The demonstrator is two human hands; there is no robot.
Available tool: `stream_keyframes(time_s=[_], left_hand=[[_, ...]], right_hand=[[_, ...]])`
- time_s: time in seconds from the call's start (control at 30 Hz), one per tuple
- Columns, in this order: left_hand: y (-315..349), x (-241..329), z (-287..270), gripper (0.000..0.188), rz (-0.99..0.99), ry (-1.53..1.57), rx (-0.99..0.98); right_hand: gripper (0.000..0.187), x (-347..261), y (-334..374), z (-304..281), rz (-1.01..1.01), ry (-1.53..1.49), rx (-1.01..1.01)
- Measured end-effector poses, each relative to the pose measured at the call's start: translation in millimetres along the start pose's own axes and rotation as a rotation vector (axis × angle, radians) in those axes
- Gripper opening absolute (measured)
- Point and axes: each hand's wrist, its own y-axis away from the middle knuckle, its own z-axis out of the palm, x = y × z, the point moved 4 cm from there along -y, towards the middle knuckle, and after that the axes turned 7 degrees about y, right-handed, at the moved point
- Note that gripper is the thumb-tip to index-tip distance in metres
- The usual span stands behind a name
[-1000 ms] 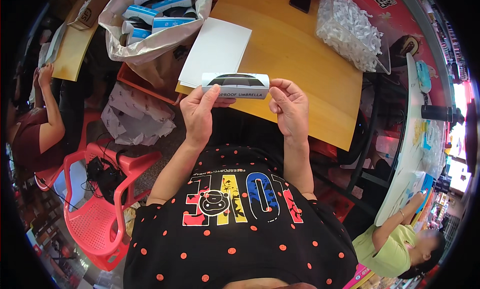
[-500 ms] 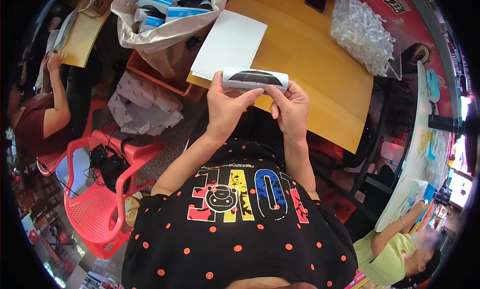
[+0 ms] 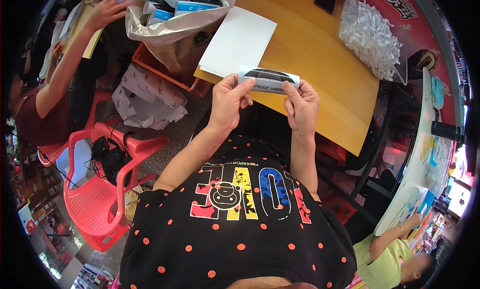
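Observation:
Above the near edge of the wooden table, my two hands hold a curled paper sleeve (image 3: 269, 82), white and grey with a black umbrella picture. My left hand (image 3: 227, 101) is closed on its left end, the thumb pressed on the near face. At the other end my right hand (image 3: 303, 105) pinches it, thumb in front and fingers behind. The sleeve lies crosswise, its long side toward me. Just beyond it, to the left, is a stack of white sheets (image 3: 240, 41) on the table.
The table (image 3: 310, 54) also carries a black phone (image 3: 325, 0) and a clear box of white paper strips (image 3: 370, 39). Left of it, an open bag (image 3: 172, 28) holds blue-and-white sleeves above an orange crate (image 3: 160, 64). A co-worker's hand (image 3: 107, 11) is beside the bag. A red chair (image 3: 95, 204) stands lower left.
My thumbs have moved apart, from the sleeve's middle toward its two ends. At the left, the co-worker's arm has come up beside the bag with a blue-and-white piece in the hand.

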Motion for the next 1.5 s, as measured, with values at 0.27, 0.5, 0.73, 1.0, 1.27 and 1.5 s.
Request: stream_keyframes(time_s=[0.27,0.5,0.73,1.0,1.27,1.5], left_hand=[[1.0,15.1,-23.0,0.017,-0.081,-0.237,-0.039],[4.9,55.6,-32.3,0.013,0.051,-0.367,-0.108],[-32.7,153.0,-32.5,0.014,0.359,-0.515,0.128],[-53.2,198.0,-38.1,0.067,0.829,-0.797,0.222],[-18.1,106.0,-79.7,0.050,0.412,-0.580,0.185],[4.6,86.8,-117.1,0.038,0.301,-0.576,0.241]], right_hand=[[0.015,0.4,-7.9,-16.2,0.002,0.278,-0.041],[0.014,7.5,-7.0,-7.9,0.025,0.105,-0.198],[0.022,1.7,-10.4,-13.3,-0.011,0.057,-0.065],[0.030,-9.8,1.6,13.1,-0.259,0.743,-0.096],[0.070,-7.7,-12.0,66.5,-0.839,1.365,-0.262],[0.052,-0.7,-8.9,69.7,-0.826,1.389,-0.358]])
